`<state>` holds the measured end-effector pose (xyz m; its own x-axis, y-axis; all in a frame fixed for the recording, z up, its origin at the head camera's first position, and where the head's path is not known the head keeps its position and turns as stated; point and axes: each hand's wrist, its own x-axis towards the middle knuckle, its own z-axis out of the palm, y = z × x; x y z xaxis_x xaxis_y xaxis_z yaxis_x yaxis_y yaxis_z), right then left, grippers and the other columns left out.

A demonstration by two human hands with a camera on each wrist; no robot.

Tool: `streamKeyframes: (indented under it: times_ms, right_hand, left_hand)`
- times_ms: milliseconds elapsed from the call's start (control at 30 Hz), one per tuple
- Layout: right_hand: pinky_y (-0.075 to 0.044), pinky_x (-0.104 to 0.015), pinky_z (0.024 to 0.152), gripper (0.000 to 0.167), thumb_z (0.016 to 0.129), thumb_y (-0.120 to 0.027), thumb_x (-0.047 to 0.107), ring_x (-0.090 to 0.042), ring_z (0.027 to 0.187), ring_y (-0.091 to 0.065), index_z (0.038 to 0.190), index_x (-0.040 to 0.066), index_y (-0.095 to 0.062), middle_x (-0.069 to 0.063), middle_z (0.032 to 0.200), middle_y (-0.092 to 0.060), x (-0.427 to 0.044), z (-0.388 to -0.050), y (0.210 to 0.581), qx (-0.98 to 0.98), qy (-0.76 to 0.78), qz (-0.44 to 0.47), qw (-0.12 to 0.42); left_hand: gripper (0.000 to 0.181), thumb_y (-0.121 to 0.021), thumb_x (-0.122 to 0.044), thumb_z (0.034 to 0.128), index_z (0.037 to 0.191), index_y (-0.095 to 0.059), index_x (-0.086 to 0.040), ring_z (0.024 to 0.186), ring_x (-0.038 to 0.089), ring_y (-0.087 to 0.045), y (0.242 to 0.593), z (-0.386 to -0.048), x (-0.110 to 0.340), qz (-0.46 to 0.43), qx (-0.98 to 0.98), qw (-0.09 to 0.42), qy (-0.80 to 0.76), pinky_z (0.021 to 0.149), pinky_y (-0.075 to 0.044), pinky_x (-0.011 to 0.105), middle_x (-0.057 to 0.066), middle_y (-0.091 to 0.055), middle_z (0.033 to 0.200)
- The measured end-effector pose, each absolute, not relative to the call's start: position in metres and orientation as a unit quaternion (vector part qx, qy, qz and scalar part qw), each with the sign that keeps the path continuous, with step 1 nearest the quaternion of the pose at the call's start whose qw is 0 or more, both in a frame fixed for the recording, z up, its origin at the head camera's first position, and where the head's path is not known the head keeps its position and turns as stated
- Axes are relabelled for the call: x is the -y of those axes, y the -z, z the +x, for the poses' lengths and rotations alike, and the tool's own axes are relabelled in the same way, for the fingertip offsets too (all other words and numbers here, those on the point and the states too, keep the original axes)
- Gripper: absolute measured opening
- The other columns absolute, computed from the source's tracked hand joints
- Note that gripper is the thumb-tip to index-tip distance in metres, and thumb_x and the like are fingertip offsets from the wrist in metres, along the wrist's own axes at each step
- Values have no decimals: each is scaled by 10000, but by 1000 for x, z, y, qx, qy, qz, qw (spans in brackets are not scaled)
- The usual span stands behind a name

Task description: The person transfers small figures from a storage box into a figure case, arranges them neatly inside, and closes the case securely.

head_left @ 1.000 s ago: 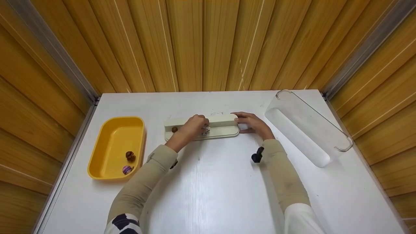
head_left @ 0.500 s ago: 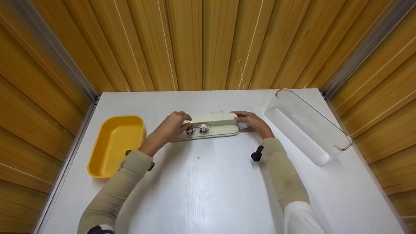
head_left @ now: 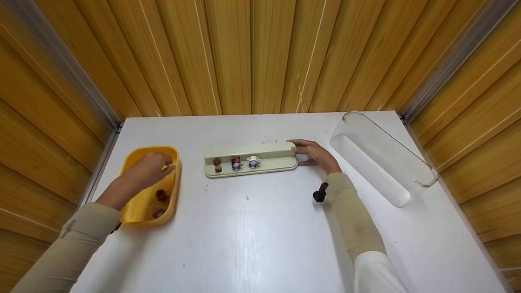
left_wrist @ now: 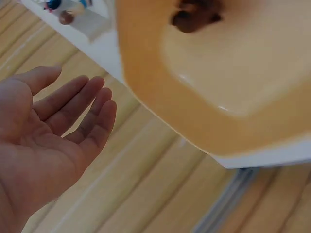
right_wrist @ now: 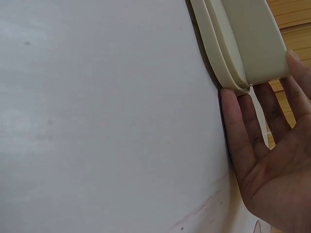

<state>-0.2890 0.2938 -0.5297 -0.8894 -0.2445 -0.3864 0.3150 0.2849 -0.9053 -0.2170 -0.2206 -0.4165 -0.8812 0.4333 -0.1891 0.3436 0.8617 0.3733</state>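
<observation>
My left hand [head_left: 148, 169] is over the yellow tub [head_left: 178, 183], its fingers loosely bent with nothing between them; the left wrist view shows its bare palm. Two small figures lie in the tub: a brown figure [head_left: 161, 195] and a darker, reddish figure [head_left: 158, 212]. My right hand [head_left: 317, 156] holds the right end of a cream two-step stand [head_left: 276, 163], fingertips against its end and raised back step. On the stand's lower step are a brown-headed figurine [head_left: 217, 165], a red-and-dark figurine [head_left: 236, 163] and a white figurine with yellow on its head [head_left: 253, 161].
A clear box [head_left: 370, 160] with a white bottom lies at an angle on the right of the white table [head_left: 252, 228]. Wood-patterned panels [head_left: 236, 57] close in the back and sides.
My left hand has left the stand and moved left to the tub, uncovering the three figurines on the step. My right hand has stayed at the stand's end.
</observation>
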Motion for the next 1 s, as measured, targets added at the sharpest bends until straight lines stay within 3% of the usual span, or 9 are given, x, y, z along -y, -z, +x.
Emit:
streamKeyframes:
  times_ms: [133,233,400,500,700,1000]
  right_hand:
    - [-570,-402,931,503,955,-697,372,-245,1308,-527,1438,283,-583,-30,1444,-552,-295,-288,530,-768,598,24,228]
    - [-570,-401,933,506,961,-691,366,-246,1312,-523,1446,279,-575,-30,1449,-546,-295,-288,531,-767,598,25,230]
    - [-565,-404,944,510,967,-689,351,-251,1325,-513,1455,266,-567,-35,1462,-536,-293,-289,531,-762,603,25,236]
    - [-565,-406,945,515,969,-685,350,-254,1324,-511,1461,261,-560,-38,1466,-532,-292,-290,530,-763,601,26,237]
    - [-558,-421,957,510,976,-678,344,-257,1321,-510,1465,267,-555,-39,1462,-533,-291,-292,530,-763,600,22,239]
    - [-570,-397,932,526,969,-690,337,-245,1311,-513,1470,258,-552,-49,1463,-536,-292,-291,530,-764,601,31,234]
  left_hand:
    - [431,-612,-176,1026,1336,-557,119,1211,494,-556,422,-210,244,195,-944,180,-197,1013,-475,602,336,-554,1344]
    - [502,-621,-226,1026,1382,-514,111,1258,515,-509,431,-208,256,201,-930,214,-221,1042,-443,620,351,-499,1396]
    - [543,-666,-249,1000,1352,-513,134,1101,411,-623,447,-203,266,193,-904,280,-261,947,-541,539,343,-549,1339]
    - [480,-681,-196,989,1319,-548,125,990,322,-665,455,-199,270,173,-886,313,-295,854,-596,465,292,-602,1266]
    - [216,-680,9,945,1152,-682,70,908,293,-682,466,-201,272,180,-884,301,-308,814,-610,450,179,-697,1065]
    - [150,-762,90,832,971,-773,35,804,230,-656,477,-214,270,261,-902,223,-263,790,-603,411,117,-752,891]
